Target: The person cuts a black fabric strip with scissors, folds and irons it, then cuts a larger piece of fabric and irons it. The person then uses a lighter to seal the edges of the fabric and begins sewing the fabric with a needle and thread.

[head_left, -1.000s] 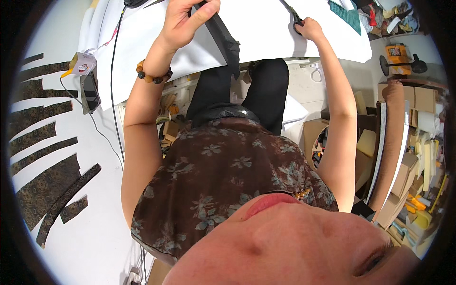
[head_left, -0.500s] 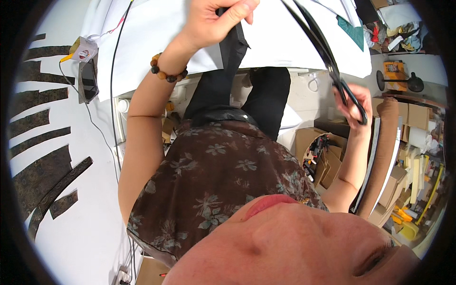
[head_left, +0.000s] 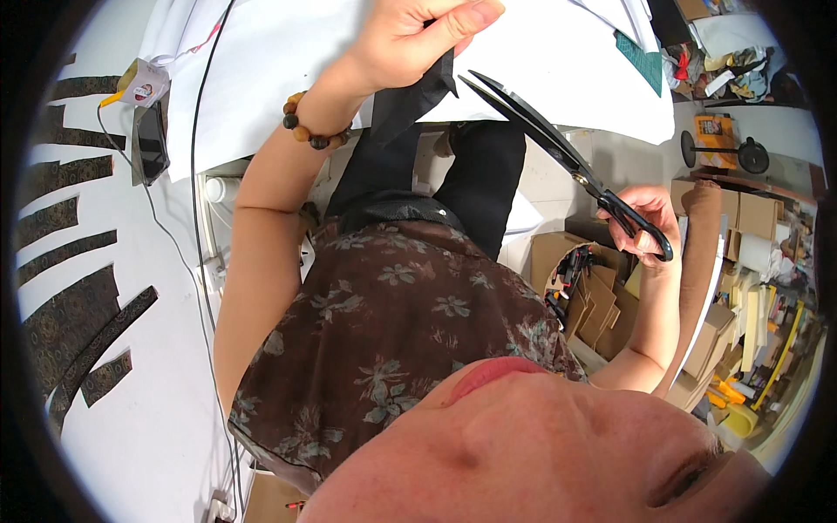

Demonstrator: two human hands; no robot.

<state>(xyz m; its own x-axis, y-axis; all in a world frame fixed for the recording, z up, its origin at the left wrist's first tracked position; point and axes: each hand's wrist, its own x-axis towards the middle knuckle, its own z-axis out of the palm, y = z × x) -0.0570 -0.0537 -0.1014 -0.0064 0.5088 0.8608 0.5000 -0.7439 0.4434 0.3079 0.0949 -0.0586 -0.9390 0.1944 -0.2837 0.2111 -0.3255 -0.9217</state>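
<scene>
My left hand (head_left: 423, 39), above the near edge of the white table, has its fingers closed on a piece of black fabric (head_left: 418, 100). The fabric hangs down over the edge, and the part inside the fist is hidden. A pair of long black-handled scissors (head_left: 567, 157) is in my right hand (head_left: 643, 225), with fingers through the handle loops. Their blades point left and away, slightly parted at the tips. Those tips lie close to the right side of the fabric, seemingly apart from it.
White sheeting covers the table (head_left: 288, 52). A dark cable (head_left: 199, 174) runs down its left side. Patterned dark fabric strips (head_left: 74, 253) lie on a white surface further left. To the right stand a cardboard box (head_left: 602, 314) holding tools and a brown roll (head_left: 702, 235). A green mat (head_left: 639, 63) lies far right.
The scissors have swung down and left, bringing their tips near the black fabric. My right hand has dropped slightly. My left hand has shifted a little right with the fabric.
</scene>
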